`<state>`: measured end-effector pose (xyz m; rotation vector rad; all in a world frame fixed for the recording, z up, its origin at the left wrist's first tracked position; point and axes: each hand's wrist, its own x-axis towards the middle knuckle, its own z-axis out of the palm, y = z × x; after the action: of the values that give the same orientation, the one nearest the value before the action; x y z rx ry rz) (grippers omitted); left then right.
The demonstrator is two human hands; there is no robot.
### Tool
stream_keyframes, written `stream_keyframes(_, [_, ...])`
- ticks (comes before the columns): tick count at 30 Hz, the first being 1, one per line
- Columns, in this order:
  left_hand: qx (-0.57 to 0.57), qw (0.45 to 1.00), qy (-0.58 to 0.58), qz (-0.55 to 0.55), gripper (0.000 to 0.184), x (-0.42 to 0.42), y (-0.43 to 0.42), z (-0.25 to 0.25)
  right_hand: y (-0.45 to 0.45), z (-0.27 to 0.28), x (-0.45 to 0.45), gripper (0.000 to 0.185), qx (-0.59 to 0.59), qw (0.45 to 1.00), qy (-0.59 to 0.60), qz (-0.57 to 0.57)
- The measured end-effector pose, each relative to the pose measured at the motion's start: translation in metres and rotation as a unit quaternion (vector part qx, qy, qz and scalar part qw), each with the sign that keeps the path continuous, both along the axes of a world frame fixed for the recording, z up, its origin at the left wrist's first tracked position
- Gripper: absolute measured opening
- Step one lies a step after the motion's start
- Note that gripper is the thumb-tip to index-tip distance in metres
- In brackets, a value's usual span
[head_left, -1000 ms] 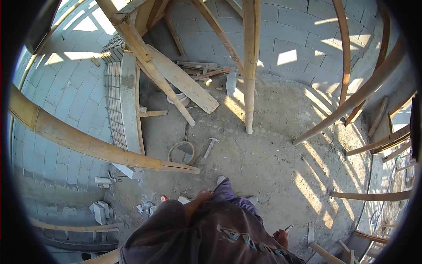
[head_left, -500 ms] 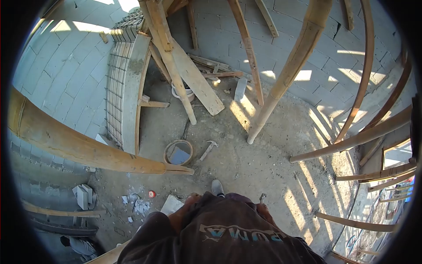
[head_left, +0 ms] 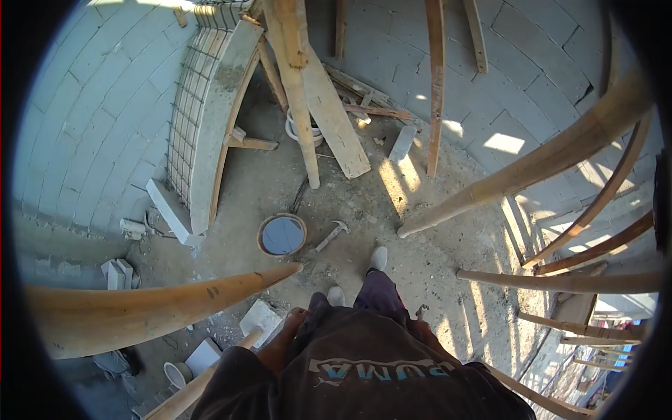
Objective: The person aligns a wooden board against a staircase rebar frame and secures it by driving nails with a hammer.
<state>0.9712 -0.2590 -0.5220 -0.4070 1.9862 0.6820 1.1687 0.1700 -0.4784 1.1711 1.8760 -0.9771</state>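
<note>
My left hand (head_left: 295,320) hangs by my waist at the hem of my dark shirt. Its fingers are mostly hidden, and a pale block (head_left: 259,319) lies on the ground just beyond it. At my other side is my right hand (head_left: 418,327), partly covered by the shirt. A small metal tool end (head_left: 422,310) sticks out ahead of it and appears to be in its grip; the rest is hidden. On the floor ahead are a claw hammer (head_left: 326,241) and a round bucket (head_left: 261,245) of greyish liquid, both apart from my hands.
Bamboo props (head_left: 175,304) slant in from the left, with another pole (head_left: 476,199) on the right. A wide plank (head_left: 339,133) leans ahead beside a rebar-covered panel (head_left: 210,140). Block walls (head_left: 98,126) surround the space. Another person (head_left: 115,362) is partly hidden at lower left.
My view has moved forward and turned, and one shoe is now further ahead. The left bamboo prop sits lower in view. The metal tool end stays with my right hand.
</note>
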Motion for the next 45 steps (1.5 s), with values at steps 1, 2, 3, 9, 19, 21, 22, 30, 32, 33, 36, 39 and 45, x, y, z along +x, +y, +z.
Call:
stream_keyframes(1, [-0.008,1.000,0.001,0.026,0.051,0.010,-0.008,-0.010,0.008,-0.014,-0.003,0.044,0.011,0.999,-0.002,0.039])
stream_keyframes(2, [-0.008,1.000,-0.007,0.018,0.049,0.010,-0.003,0.005,0.020,-0.031,-0.006,0.042,0.024,0.995,0.003,0.093])
stream_keyframes(3, [-0.006,1.000,-0.015,0.010,0.048,-0.007,0.017,0.035,0.034,-0.040,-0.012,0.040,0.034,0.988,0.024,0.150])
stream_keyframes(9, [-0.026,0.990,0.092,0.104,0.042,-0.030,0.097,0.047,0.134,-0.070,-0.082,0.032,0.087,0.924,0.096,0.359])
stream_keyframes(19, [-0.013,0.971,0.019,0.237,0.045,-0.079,0.143,0.131,0.163,0.008,-0.279,0.011,-0.189,0.978,0.006,-0.090])
stream_keyframes(21, [-0.010,0.967,-0.007,0.253,0.046,-0.078,0.134,0.126,0.156,-0.004,-0.293,0.013,-0.175,0.981,-0.014,-0.078])
stream_keyframes(22, [-0.009,0.965,-0.011,0.262,0.046,-0.076,0.128,0.103,0.154,-0.013,-0.297,0.014,-0.186,0.979,-0.026,-0.075])
stream_keyframes(30, [0.050,0.951,0.151,0.265,0.052,-0.209,0.114,0.109,0.132,-0.055,-0.315,0.030,0.047,0.829,0.170,0.530])
stream_keyframes(32, [0.121,0.921,0.229,0.290,0.055,-0.257,0.113,0.100,0.154,-0.137,-0.297,0.027,0.013,0.893,0.212,0.397])
stream_keyframes(33, [0.137,0.913,0.265,0.278,0.057,-0.287,0.121,0.133,0.152,-0.140,-0.297,0.025,-0.011,0.923,0.209,0.321])
stream_keyframes(36, [0.125,0.891,0.380,0.214,0.068,-0.375,0.145,0.223,0.132,-0.096,-0.329,0.017,-0.085,0.981,0.167,0.051])
stream_keyframes(39, [0.153,0.859,0.455,0.179,0.081,-0.446,0.162,0.257,0.118,-0.061,-0.359,0.012,-0.149,0.953,0.099,-0.244])
stream_keyframes(45, [0.158,0.811,0.554,0.105,0.088,-0.550,0.213,0.277,0.117,-0.033,-0.394,0.012,-0.129,0.946,0.035,-0.296])
